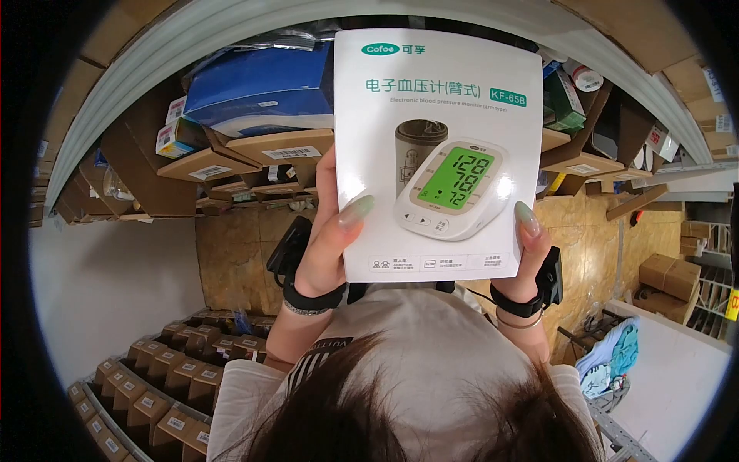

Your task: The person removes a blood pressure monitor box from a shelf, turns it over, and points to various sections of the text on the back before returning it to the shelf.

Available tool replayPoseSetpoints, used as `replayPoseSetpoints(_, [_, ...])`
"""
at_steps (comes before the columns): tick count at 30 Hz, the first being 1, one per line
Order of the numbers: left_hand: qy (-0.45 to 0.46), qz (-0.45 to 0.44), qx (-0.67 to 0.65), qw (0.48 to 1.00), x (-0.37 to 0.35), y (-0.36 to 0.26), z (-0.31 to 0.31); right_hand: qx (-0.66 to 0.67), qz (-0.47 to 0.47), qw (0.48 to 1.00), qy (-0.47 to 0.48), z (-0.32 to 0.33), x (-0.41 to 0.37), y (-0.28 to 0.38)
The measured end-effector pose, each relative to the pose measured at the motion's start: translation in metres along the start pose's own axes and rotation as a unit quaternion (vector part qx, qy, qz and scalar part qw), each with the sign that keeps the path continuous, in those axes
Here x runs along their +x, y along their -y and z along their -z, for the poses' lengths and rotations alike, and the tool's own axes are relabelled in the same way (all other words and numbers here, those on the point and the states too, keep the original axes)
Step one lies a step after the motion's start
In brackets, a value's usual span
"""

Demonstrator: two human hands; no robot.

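Our left hand (327, 242) at eight o'clock, right hand (531, 258) at four, thumbs frontmost, fingers clamped on white rectangular cardboard box (439, 154); we read "Cofoe", "KF-65B".

White box (439, 158) with green lettering (422, 86); blue package (262, 88); black wristbands (314, 299)

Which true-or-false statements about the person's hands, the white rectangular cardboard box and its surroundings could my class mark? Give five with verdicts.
1. The left hand and right hand both hold the white rectangular cardboard box. True.
2. The screen printed on it is red. False: that rectangular screen is green.
3. KF-65B is printed on its front. True.
4. Both wrists are bare. False: each wears a black strap.
5. In view, a large blue package is left of the box. True.
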State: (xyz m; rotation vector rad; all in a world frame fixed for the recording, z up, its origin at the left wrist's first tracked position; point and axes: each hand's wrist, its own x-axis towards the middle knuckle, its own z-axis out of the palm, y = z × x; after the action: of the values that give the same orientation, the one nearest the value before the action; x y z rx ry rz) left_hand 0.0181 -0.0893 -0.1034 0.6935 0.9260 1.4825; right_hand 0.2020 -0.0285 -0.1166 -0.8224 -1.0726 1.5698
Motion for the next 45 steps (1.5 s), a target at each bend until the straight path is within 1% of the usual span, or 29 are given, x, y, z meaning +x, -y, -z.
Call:
replayPoseSetpoints(5, [-0.005,-0.01,0.04,0.999,-0.001,-0.002,-0.001,-0.022,-0.006,1.0,0.003,0.003,-0.001,-0.001])
replayPoseSetpoints(7, [-0.007,-0.012,0.041,0.999,-0.001,0.0,0.0,-0.027,-0.001,1.0,0.0,0.004,-0.001,-0.002])
replayPoseSetpoints(12, [-0.013,-0.013,0.047,0.999,-0.001,0.001,0.001,-0.067,0.003,0.997,0.03,0.004,-0.001,0.001])
replayPoseSetpoints(15, [-0.016,-0.014,0.051,0.998,-0.001,0.001,0.0,-0.077,0.002,0.997,0.022,0.007,-0.003,-0.002])
replayPoseSetpoints(19, [-0.017,-0.016,0.053,0.998,-0.001,0.001,0.0,-0.076,-0.008,0.997,0.019,0.008,-0.002,-0.001])
replayPoseSetpoints(21, [-0.016,-0.017,0.053,0.998,-0.001,0.003,-0.001,-0.061,-0.002,0.997,0.037,0.007,0.0,0.001])
replayPoseSetpoints(22, [-0.029,-0.021,0.055,0.998,0.0,0.004,-0.001,-0.061,-0.002,0.997,0.038,0.006,0.003,0.006])
replayPoseSetpoints(24, [-0.043,-0.027,0.058,0.997,0.0,0.004,-0.002,-0.077,-0.06,0.991,0.095,0.005,0.01,0.022])
replayPoseSetpoints(25, [-0.044,-0.026,0.049,0.997,-0.001,0.004,-0.004,-0.077,-0.059,0.991,0.096,0.006,0.01,0.028])
replayPoseSetpoints(27, [-0.044,-0.025,0.04,0.998,0.0,0.004,-0.005,-0.061,-0.093,0.988,0.104,0.007,0.01,0.037])
replayPoseSetpoints(28, [-0.039,-0.026,0.036,0.998,0.0,0.006,-0.003,-0.062,-0.092,0.988,0.105,0.007,0.01,0.039])
replayPoseSetpoints(30, [-0.035,-0.028,0.033,0.998,0.0,0.006,-0.002,-0.15,0.014,0.984,0.091,0.005,0.01,0.042])
replayPoseSetpoints(31, [-0.035,-0.025,0.032,0.999,0.0,0.006,-0.003,-0.213,0.106,0.969,0.069,0.01,0.013,0.038])
replayPoseSetpoints(32, [-0.034,-0.022,0.031,0.999,-0.001,0.006,-0.003,-0.212,0.107,0.969,0.07,0.008,0.015,0.042])
replayPoseSetpoints(33, [-0.034,-0.022,0.031,0.999,-0.001,0.006,-0.004,-0.348,0.232,0.907,0.047,0.004,0.017,0.05])
replayPoseSetpoints(34, [-0.034,-0.021,0.018,0.999,-0.001,0.007,-0.005,-0.47,0.347,0.811,0.021,-0.001,0.018,0.059])
replayPoseSetpoints(35, [-0.035,-0.02,0.005,0.999,-0.001,0.007,-0.006,-0.498,0.375,0.782,0.022,-0.009,0.015,0.068])
replayPoseSetpoints(36, [-0.035,-0.02,0.005,0.999,-0.001,0.006,-0.005,-0.497,0.375,0.782,0.022,-0.019,0.014,0.074])
replayPoseSetpoints(38, [-0.036,-0.007,0.019,0.999,-0.001,0.005,-0.003,-0.517,0.443,0.725,0.099,-0.039,0.012,0.082])
replayPoseSetpoints(39, [-0.035,-0.007,0.019,0.999,-0.002,0.004,-0.004,-0.517,0.444,0.725,0.098,-0.049,0.012,0.085])
replayPoseSetpoints(41, [-0.05,0.002,0.013,0.999,-0.002,0.003,-0.007,-0.598,0.453,0.644,0.149,-0.068,0.015,0.086])
replayPoseSetpoints(42, [-0.05,0.001,0.014,0.999,-0.002,0.005,-0.007,-0.597,0.454,0.644,0.148,-0.073,0.017,0.084])
replayPoseSetpoints(44, [-0.006,-0.068,-0.022,0.997,0.001,0.012,-0.002,-0.595,0.456,0.645,0.144,-0.082,0.024,0.077])
replayPoseSetpoints(45, [0.014,-0.095,-0.033,0.995,0.004,0.016,0.002,-0.588,0.459,0.655,0.123,-0.086,0.028,0.07])
